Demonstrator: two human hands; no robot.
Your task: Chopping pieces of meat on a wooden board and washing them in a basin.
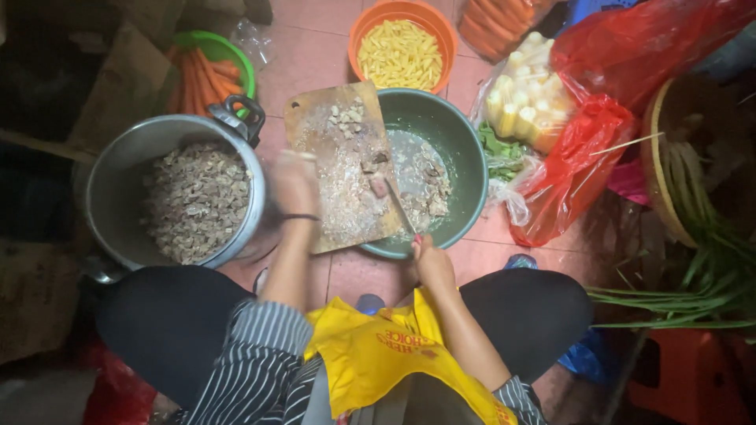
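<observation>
A worn wooden cutting board (335,134) lies across the rim of a green basin (465,142) that holds chopped meat pieces. My right hand (429,260) grips a knife (399,206) whose blade lies over the board's right edge beside a meat piece (379,186). My left hand (293,182) is blurred at the board's left edge, next to a large metal pot (110,181) filled with small chopped meat bits; I cannot tell what it holds. A few meat scraps sit at the board's far end.
An orange bowl (370,24) of yellow cut strips stands behind the basin. A green bowl of carrots (209,67) is at the back left. Red plastic bags (583,165), a bag of pale corn pieces (524,98), a woven basket (661,157) and green stalks (709,283) crowd the right.
</observation>
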